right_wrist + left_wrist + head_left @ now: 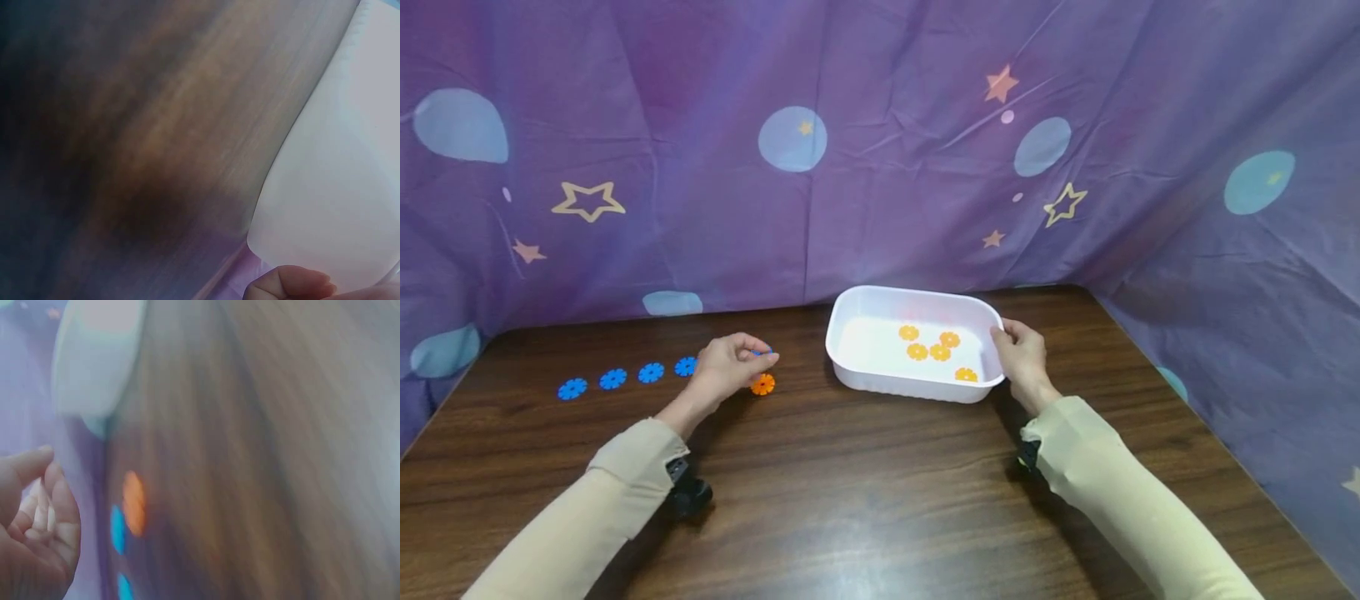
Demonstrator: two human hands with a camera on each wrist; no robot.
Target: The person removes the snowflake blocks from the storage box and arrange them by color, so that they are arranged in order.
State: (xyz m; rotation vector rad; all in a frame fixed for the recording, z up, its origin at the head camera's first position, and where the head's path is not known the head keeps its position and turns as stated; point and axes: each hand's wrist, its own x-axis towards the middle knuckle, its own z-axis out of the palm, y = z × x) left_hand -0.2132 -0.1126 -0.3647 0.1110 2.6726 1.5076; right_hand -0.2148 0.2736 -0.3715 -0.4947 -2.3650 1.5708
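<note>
My left hand (727, 367) hovers over the table, fingers loosely bent, thumb and index tips close together. In the left wrist view nothing shows between those fingertips. Just below it lies an orange flower-shaped disc (763, 384), and a blue flower-shaped disc (117, 529) lies beside that one, mostly covered by the fingers in the head view. With my right hand (1024, 360) I grip the right end of a white plastic basin (880, 381), thumb over its rim. Several orange flower-shaped discs (917, 352) lie inside the basin.
To the left, several blue flower-shaped discs (613, 379) form a row on the dark wooden table (820, 483). A purple curtain (715, 233) with stars and balloons hangs along the table's back and right side.
</note>
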